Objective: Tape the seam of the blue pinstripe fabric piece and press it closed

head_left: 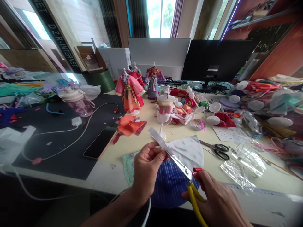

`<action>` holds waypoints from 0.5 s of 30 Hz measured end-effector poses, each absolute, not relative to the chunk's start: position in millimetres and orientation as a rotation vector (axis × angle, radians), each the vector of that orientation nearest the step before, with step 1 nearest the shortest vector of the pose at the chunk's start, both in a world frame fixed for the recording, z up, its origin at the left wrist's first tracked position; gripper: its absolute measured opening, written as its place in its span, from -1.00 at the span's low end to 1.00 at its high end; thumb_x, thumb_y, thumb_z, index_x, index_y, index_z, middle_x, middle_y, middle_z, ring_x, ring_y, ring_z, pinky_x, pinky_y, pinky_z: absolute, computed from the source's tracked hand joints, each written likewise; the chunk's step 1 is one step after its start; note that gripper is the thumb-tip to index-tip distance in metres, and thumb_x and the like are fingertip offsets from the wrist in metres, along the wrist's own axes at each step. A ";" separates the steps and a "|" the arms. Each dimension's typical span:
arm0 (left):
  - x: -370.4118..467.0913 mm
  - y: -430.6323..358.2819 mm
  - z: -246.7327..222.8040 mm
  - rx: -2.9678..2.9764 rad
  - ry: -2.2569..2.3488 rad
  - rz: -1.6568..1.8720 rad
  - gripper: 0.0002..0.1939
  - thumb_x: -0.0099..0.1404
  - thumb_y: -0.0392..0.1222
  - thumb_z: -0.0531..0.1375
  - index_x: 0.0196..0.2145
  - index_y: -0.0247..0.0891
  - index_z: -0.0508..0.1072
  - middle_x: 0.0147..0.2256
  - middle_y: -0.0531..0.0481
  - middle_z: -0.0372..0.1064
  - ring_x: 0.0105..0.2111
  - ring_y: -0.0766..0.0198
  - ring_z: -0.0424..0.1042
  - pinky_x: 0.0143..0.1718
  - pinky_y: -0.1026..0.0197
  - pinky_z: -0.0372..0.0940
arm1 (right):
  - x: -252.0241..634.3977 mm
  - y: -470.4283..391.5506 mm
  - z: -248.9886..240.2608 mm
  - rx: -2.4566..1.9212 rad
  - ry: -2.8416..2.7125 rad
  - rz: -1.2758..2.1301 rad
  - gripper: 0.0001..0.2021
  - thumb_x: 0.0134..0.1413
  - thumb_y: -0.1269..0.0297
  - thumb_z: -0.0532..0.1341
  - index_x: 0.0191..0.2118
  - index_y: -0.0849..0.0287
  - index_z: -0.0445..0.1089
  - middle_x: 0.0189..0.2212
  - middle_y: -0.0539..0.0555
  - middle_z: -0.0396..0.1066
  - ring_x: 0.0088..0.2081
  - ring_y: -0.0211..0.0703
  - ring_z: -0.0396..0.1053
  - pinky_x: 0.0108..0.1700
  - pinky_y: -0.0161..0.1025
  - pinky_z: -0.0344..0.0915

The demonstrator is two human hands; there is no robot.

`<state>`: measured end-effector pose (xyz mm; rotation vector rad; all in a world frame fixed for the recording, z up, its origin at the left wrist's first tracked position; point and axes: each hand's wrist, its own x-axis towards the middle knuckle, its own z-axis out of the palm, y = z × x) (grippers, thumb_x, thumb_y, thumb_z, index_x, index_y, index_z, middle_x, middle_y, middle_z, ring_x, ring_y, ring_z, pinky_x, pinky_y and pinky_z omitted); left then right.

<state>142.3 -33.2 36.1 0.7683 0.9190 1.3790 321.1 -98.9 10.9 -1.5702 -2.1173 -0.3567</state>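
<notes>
My left hand point(150, 160) pinches a narrow white strip point(156, 136), whose free end sticks up to the left. With my right hand point(213, 195) I grip scissors point(181, 164) that have yellow and red handles. Their blades point up and left, lying along the strip close to my left fingertips. Whether the blades have cut into the strip, I cannot tell. Beneath my hands lie a dark blue striped fabric piece point(168, 183), a pale rounded fabric piece point(189, 149) and a green floral cloth point(128, 165), partly hidden by my left hand.
Dressed doll figures point(131, 91) and a bare doll torso point(164, 107) stand behind. Black-handled scissors point(219, 149) and crinkled clear plastic point(241, 171) lie right. Left are orange fabric scraps point(129, 124), a phone point(100, 142), a white cable point(61, 151) and a pink bottle point(77, 102).
</notes>
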 end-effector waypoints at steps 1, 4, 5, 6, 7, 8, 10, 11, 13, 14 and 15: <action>142.4 -33.4 36.3 0.768 0.920 1.381 -0.75 0.08 -0.28 0.35 -0.25 -0.31 0.48 -0.49 0.06 0.48 -0.49 0.42 0.42 -0.36 0.37 0.34 | 320.9 -98.8 12.0 -1.563 -2.116 -0.362 -0.52 0.20 -0.22 -0.06 -0.26 0.15 0.22 -0.55 0.02 0.44 -0.68 -0.15 0.40 -0.69 -0.29 0.23; 142.7 -34.3 36.7 0.763 0.927 1.389 -0.74 0.07 -0.27 0.36 -0.25 -0.31 0.49 -0.49 0.06 0.48 -0.49 0.41 0.43 -0.36 0.36 0.35 | 320.5 -99.1 14.4 -1.551 -2.117 -0.358 -0.54 0.21 -0.19 -0.05 -0.29 0.15 0.23 -0.58 0.02 0.43 -0.69 -0.18 0.39 -0.70 -0.31 0.21; 142.8 -34.5 36.8 0.762 0.929 1.390 -0.74 0.07 -0.27 0.36 -0.25 -0.31 0.49 -0.49 0.06 0.48 -0.49 0.40 0.43 -0.35 0.35 0.36 | 320.4 -99.3 14.8 -1.548 -2.117 -0.353 -0.55 0.21 -0.18 -0.05 -0.30 0.15 0.23 -0.58 0.02 0.42 -0.69 -0.18 0.38 -0.70 -0.31 0.20; 142.9 -34.7 36.8 0.763 0.930 1.390 -0.74 0.07 -0.27 0.36 -0.24 -0.31 0.49 -0.48 0.05 0.48 -0.48 0.40 0.43 -0.35 0.35 0.36 | 320.3 -99.6 15.1 -1.548 -2.117 -0.346 -0.56 0.21 -0.17 -0.04 -0.31 0.16 0.23 -0.58 0.02 0.43 -0.69 -0.18 0.38 -0.71 -0.32 0.19; 143.0 -34.7 36.8 0.764 0.930 1.390 -0.74 0.07 -0.26 0.36 -0.24 -0.31 0.49 -0.48 0.05 0.49 -0.48 0.40 0.43 -0.35 0.34 0.36 | 320.3 -99.8 15.2 -1.549 -2.116 -0.341 -0.56 0.22 -0.16 -0.03 -0.31 0.16 0.24 -0.58 0.03 0.43 -0.70 -0.18 0.38 -0.71 -0.32 0.19; 143.2 -34.7 36.7 0.766 0.930 1.390 -0.74 0.07 -0.26 0.36 -0.24 -0.31 0.49 -0.47 0.04 0.49 -0.48 0.39 0.44 -0.34 0.34 0.36 | 320.2 -100.1 15.2 -1.550 -2.113 -0.336 -0.57 0.22 -0.15 -0.03 -0.30 0.17 0.24 -0.58 0.03 0.43 -0.69 -0.18 0.38 -0.71 -0.32 0.19; 143.4 -34.6 36.2 0.771 0.930 1.388 -0.74 0.08 -0.25 0.36 -0.23 -0.30 0.48 -0.44 0.02 0.51 -0.46 0.39 0.44 -0.33 0.33 0.37 | 319.9 -100.5 14.9 -1.550 -2.105 -0.335 -0.57 0.22 -0.13 -0.01 -0.29 0.18 0.26 -0.57 0.04 0.44 -0.70 -0.18 0.38 -0.71 -0.32 0.19; 143.5 -34.6 35.8 0.773 0.931 1.387 -0.74 0.08 -0.25 0.36 -0.23 -0.30 0.48 -0.43 0.01 0.51 -0.46 0.38 0.45 -0.32 0.33 0.37 | 319.8 -100.6 14.8 -1.547 -2.101 -0.335 -0.58 0.21 -0.12 -0.01 -0.29 0.18 0.27 -0.57 0.04 0.45 -0.70 -0.18 0.38 -0.71 -0.32 0.19; 143.4 -34.6 35.1 0.776 0.935 1.388 -0.73 0.08 -0.24 0.36 -0.23 -0.29 0.48 -0.42 0.01 0.52 -0.45 0.38 0.45 -0.32 0.33 0.37 | 319.7 -100.8 14.5 -1.538 -2.093 -0.334 -0.60 0.22 -0.10 0.00 -0.30 0.18 0.28 -0.58 0.04 0.44 -0.70 -0.18 0.38 -0.70 -0.32 0.19; 143.2 -34.7 34.9 0.777 0.934 1.391 -0.73 0.08 -0.24 0.36 -0.23 -0.29 0.48 -0.42 0.01 0.51 -0.45 0.38 0.44 -0.33 0.33 0.37 | 319.7 -100.9 14.4 -1.536 -2.090 -0.336 -0.60 0.22 -0.09 0.01 -0.30 0.18 0.28 -0.58 0.03 0.44 -0.70 -0.18 0.37 -0.70 -0.31 0.18; 143.0 -34.9 34.8 0.778 0.933 1.394 -0.74 0.08 -0.24 0.36 -0.24 -0.29 0.48 -0.43 0.02 0.51 -0.45 0.38 0.44 -0.33 0.34 0.37 | 319.8 -100.9 14.3 -1.534 -2.090 -0.341 -0.60 0.22 -0.10 0.01 -0.30 0.17 0.29 -0.58 0.03 0.44 -0.70 -0.18 0.37 -0.70 -0.31 0.18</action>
